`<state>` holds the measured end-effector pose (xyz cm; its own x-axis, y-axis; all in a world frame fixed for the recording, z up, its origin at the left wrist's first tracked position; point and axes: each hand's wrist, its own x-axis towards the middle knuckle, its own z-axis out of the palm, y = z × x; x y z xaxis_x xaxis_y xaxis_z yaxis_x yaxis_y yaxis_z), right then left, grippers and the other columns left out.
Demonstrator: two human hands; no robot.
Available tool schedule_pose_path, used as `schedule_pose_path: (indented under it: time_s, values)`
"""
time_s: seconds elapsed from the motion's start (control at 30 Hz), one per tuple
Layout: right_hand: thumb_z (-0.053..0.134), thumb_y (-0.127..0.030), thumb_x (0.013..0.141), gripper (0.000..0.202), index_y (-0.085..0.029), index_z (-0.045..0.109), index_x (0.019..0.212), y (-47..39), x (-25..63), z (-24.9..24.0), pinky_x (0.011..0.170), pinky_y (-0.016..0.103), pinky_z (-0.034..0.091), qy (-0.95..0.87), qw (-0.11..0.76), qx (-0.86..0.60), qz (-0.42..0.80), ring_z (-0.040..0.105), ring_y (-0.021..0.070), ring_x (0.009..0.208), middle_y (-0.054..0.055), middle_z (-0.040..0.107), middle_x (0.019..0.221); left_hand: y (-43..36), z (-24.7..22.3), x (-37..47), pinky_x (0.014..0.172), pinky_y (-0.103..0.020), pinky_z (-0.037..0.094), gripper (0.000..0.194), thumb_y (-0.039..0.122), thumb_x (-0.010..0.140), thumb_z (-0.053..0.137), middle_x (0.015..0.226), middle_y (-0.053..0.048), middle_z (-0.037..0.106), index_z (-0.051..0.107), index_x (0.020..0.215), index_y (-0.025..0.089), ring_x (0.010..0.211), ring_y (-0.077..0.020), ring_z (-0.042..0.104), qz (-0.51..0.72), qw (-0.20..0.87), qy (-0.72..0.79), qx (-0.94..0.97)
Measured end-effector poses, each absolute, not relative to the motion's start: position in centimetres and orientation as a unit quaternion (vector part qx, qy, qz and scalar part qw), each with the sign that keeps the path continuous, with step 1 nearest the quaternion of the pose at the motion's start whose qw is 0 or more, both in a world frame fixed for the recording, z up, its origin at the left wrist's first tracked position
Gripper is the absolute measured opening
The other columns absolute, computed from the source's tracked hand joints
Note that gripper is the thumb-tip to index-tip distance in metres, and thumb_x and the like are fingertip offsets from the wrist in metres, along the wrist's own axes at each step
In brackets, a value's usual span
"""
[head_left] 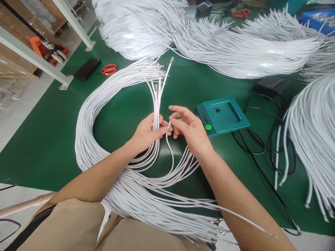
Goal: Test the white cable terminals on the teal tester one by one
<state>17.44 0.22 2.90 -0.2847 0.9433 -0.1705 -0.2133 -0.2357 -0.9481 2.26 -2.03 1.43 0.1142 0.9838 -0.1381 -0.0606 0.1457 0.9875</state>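
Observation:
My left hand [149, 134] is closed around a small bunch of white cables [156, 104]. Metal tips stick up above the fist, and the cables loop down below it. One single white cable [169, 141] rises between the two hands, its end at my left thumb tip. My right hand [190, 129] pinches at that same end with thumb and forefinger, the other fingers curled or raised. A bit of something yellow [181, 119] shows behind the right fingers; its kind is unclear. The large curved bundle of white cables [89, 118] lies around and under my forearms.
A teal device [222, 115] with a green button sits right of my hands, with black cords [251, 153] beside it. Cable heaps [243, 48] lie at the back and right [311, 122]. Red-handled scissors [109, 69] and a black phone [87, 68] lie at the left.

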Motion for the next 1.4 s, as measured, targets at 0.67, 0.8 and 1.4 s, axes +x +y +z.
schedule_pose_path:
  time_s: [0.67,0.8,1.4]
  values:
    - [0.062,-0.019,0.069,0.015,-0.017,0.053,0.057,0.9,18.6,3.3,0.048,0.022,0.048,-0.467,0.326,-0.428,0.702,0.046,0.0069,0.045,-0.005,0.049,0.051,-2.1,1.4,1.3,0.062,-0.023,0.045,0.032,0.028,0.082,0.063,0.082,-0.002,0.060,0.063,0.114,0.023,0.074,-0.0128,0.058,0.408,0.568,0.443,0.561]
    - [0.057,-0.031,0.077,0.018,-0.017,0.055,0.065,0.9,18.7,3.6,0.041,0.023,0.045,-0.460,0.325,-0.437,0.701,0.038,0.0061,0.041,-0.004,0.049,0.056,-2.0,1.6,1.1,0.059,-0.023,0.043,0.038,0.029,0.080,0.067,0.081,-0.002,0.061,0.061,0.117,0.023,0.072,-0.0132,0.059,0.408,0.593,0.444,0.533]
    - [0.042,-0.019,0.092,0.021,-0.016,0.063,0.093,1.1,19.3,2.0,0.087,0.038,0.038,-0.891,0.226,-0.393,-0.016,0.052,0.0224,0.088,0.009,0.064,0.093,-1.4,1.1,0.8,0.058,-0.019,0.043,0.040,0.019,0.074,0.072,0.075,0.000,0.063,0.060,0.112,0.019,0.068,-0.0095,0.061,0.412,0.687,0.457,0.387]
